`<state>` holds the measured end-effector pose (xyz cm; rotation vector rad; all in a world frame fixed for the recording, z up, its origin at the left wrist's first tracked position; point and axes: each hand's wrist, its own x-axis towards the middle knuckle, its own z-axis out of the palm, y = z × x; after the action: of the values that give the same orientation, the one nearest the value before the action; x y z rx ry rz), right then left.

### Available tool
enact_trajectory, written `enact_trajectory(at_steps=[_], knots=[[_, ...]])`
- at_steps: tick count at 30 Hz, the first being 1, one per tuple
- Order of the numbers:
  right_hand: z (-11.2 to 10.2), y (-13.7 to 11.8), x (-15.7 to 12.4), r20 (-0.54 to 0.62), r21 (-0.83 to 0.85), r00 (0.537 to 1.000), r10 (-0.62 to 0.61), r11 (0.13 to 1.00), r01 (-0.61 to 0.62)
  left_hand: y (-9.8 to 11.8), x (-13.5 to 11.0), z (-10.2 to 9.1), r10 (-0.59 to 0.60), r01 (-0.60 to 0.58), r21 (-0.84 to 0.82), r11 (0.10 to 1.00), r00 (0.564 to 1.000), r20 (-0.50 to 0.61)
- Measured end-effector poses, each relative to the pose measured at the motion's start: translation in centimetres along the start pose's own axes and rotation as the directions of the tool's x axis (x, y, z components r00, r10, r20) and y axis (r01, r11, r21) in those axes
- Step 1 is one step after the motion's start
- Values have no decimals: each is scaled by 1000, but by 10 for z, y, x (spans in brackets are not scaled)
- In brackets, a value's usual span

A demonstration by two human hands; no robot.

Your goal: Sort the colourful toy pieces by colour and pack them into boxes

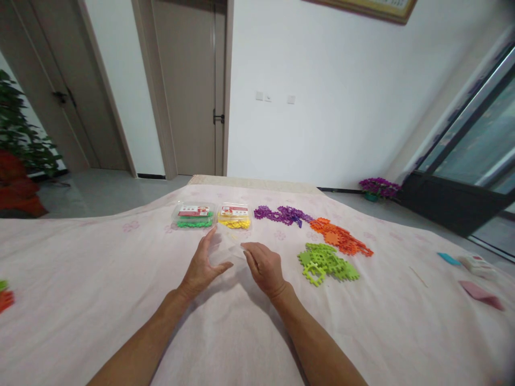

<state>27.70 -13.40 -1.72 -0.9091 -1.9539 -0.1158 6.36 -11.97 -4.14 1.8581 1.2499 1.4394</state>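
Observation:
My left hand and my right hand rest on the pink cloth, one on each side of a clear, empty plastic box that is hard to make out. The left fingers lie along its left side with the thumb under its near edge. Curled right fingers press on its right edge. Just beyond stand a clear box of green pieces and a clear box of yellow pieces. To the right lie loose piles of purple pieces, orange pieces and light green pieces.
At the far right of the cloth lie a teal piece, a small box and a pink piece. Red and green pieces sit at the left edge. Beyond are doors, a leafy plant and purple flowers on the floor.

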Motion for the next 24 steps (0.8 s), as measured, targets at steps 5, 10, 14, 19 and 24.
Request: enact_trajectory(at_steps=[5, 10, 14, 19, 24], knots=[[5, 3, 5, -101, -180, 991, -91, 981, 72, -10, -1, -2, -37, 37, -66, 997, 999, 13], [7, 20, 7, -240, -204, 970, 35, 975, -86, -8, -5, -3, -10, 23, -143, 989, 996, 89], [7, 38, 8, -349, 26, 880, 322, 942, -334, -8, -5, -9, -20, 30, -93, 995, 994, 110], [2, 64, 3, -238, 623, 448, 862, 489, -610, -18, 2, -32, -139, 148, -67, 987, 983, 117], [12, 73, -11, 20, 729, 252, 967, 159, -666, -23, 5, -53, -290, 347, -239, 907, 925, 246]])
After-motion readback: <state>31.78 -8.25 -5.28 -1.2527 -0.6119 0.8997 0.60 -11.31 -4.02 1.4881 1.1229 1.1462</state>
